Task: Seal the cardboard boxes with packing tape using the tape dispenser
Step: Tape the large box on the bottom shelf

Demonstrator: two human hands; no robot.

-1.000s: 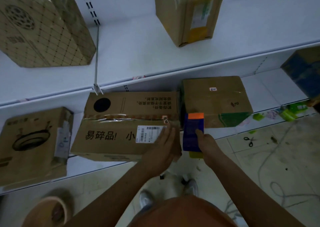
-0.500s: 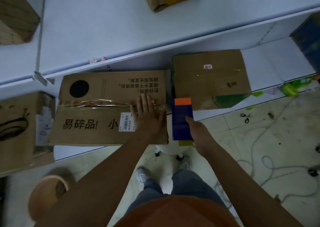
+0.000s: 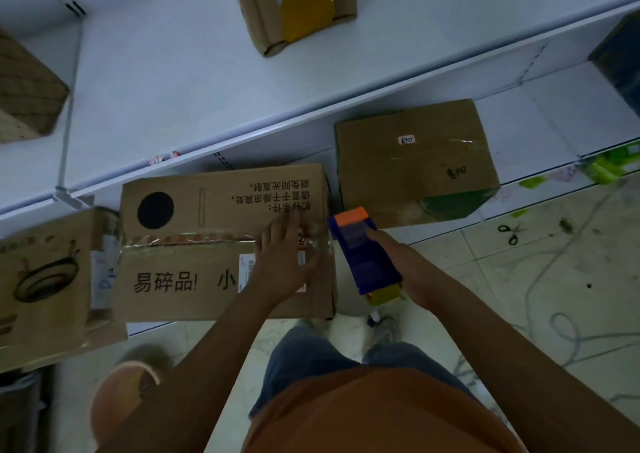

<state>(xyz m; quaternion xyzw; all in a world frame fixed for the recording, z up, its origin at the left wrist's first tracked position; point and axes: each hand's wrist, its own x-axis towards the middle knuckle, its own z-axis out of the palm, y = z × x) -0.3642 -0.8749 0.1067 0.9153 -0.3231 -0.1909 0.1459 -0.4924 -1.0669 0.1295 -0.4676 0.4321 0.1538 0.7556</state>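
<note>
A wide cardboard box (image 3: 194,272) with black printing and a round black hole lies on the low white shelf, clear tape running along its centre seam. My left hand (image 3: 284,258) lies flat on the right end of that seam, fingers straight, pressing the tape. My right hand (image 3: 405,265) grips a blue tape dispenser (image 3: 363,248) with an orange front edge, just off the box's right end. A strip of clear tape seems to stretch from the dispenser to the box corner. A second taped brown box (image 3: 415,161) stands to the right.
Another box with a pan drawing (image 3: 45,279) sits at the left. More boxes stand on the upper shelf (image 3: 298,5). Scissors (image 3: 509,232) lie on the tiled floor at right among loose cords. A round stool (image 3: 121,397) is at lower left.
My left hand slid from the box's right front edge up onto the taped seam and flattened. The dispenser tilted and stayed beside the box's right end. The camera dipped downward.
</note>
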